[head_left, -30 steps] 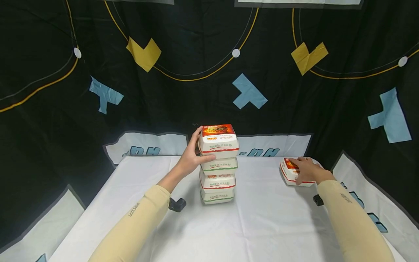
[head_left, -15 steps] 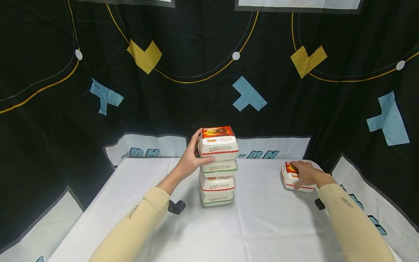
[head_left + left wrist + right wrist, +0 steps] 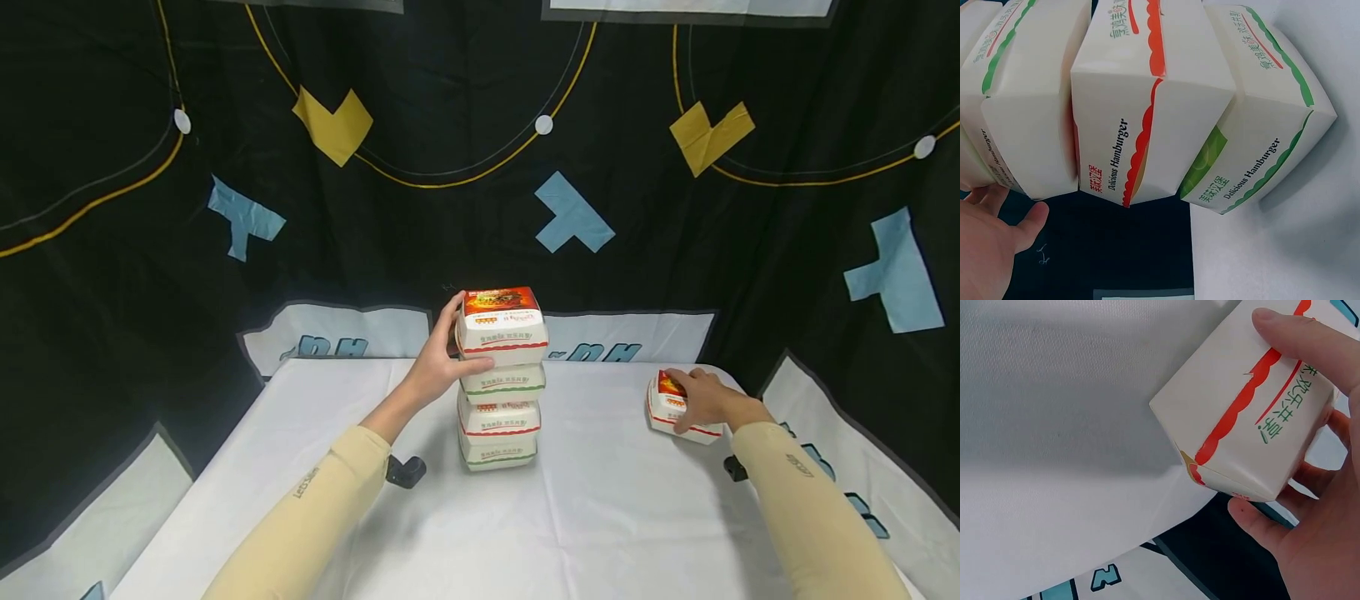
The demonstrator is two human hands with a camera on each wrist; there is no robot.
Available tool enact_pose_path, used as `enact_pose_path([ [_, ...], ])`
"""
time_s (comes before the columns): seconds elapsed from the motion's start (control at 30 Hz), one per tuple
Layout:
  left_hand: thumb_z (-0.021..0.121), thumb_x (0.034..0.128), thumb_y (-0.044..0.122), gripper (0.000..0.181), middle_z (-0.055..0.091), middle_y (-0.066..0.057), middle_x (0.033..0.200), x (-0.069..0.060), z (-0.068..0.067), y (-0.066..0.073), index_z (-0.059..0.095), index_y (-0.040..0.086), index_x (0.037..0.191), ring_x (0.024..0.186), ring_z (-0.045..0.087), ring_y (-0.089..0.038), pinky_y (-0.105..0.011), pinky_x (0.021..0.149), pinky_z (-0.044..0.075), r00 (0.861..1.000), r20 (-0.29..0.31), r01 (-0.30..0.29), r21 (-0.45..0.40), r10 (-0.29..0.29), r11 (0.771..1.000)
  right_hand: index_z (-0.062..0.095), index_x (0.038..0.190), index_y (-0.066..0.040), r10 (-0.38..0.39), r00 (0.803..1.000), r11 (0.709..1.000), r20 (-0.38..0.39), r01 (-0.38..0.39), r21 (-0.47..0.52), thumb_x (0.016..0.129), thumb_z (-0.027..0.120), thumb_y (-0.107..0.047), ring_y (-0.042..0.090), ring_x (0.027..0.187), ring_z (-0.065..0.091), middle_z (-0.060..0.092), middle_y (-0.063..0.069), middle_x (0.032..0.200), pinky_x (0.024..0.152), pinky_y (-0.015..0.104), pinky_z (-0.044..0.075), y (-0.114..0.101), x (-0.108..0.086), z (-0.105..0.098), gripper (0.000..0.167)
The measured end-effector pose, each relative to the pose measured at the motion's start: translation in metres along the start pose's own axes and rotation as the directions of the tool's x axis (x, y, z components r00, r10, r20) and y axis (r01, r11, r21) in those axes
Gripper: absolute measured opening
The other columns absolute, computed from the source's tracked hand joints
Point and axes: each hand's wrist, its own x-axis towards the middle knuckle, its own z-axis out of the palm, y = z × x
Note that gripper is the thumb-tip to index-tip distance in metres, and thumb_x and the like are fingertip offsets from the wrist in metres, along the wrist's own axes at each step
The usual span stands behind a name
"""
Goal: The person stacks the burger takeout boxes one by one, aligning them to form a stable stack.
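Observation:
In the head view, a stack of several hamburger boxes (image 3: pixel 498 419) stands mid-table, red-trimmed and green-trimmed boxes alternating. My left hand (image 3: pixel 438 354) holds the left side of the topmost hamburger box (image 3: pixel 502 337), a red-trimmed one, with the thumb across its lower front. The left wrist view shows that hand (image 3: pixel 997 244) beside the upper boxes, partly cut off by the frame. At the far right of the table, my right hand (image 3: pixel 708 398) grips another red-trimmed hamburger box (image 3: pixel 667 410). In the right wrist view, its thumb lies on one face of this box (image 3: pixel 1229 412), with the fingers around the other side.
A white cloth covers the table (image 3: pixel 600 517). Behind it hangs a black curtain (image 3: pixel 450 242) with yellow and blue shapes. The right-hand box is near the table's far right corner. Small black devices (image 3: pixel 406 472) sit at both wrists.
My right hand has closed more around its box, which has shifted slightly nearer and to the right. My left hand and the stack keep their places; the head view moves slightly.

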Motion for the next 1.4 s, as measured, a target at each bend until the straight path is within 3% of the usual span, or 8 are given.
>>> enact_pose_path([
  [0.37,0.078,0.0858,0.016,0.102,0.039,-0.003,0.145,-0.002,0.0,0.0,0.011,0.039,0.159,0.132,0.045,-0.023,-0.052,0.105,0.047,1.0,-0.009,0.02,0.012,-0.02,1.0,0.028,0.155,-0.004,0.012,1.0,1.0,-0.005,-0.012,0.0,0.074,0.086,-0.042,0.05,0.121,0.036,0.038,0.034,0.146,0.095,0.076,0.041,0.007,0.007,0.004,0.107],
  [1.4,0.078,0.0847,0.014,0.104,0.04,-0.006,0.145,0.0,0.0,0.001,0.01,0.035,0.161,0.133,0.045,-0.024,-0.053,0.106,0.046,1.0,0.006,0.002,-0.003,-0.002,1.0,0.029,0.155,-0.004,-0.029,0.999,0.999,-0.035,0.03,0.034,0.074,0.086,-0.037,0.051,0.125,0.034,0.036,0.035,0.147,0.097,0.073,0.041,0.009,-0.001,-0.005,0.104],
])
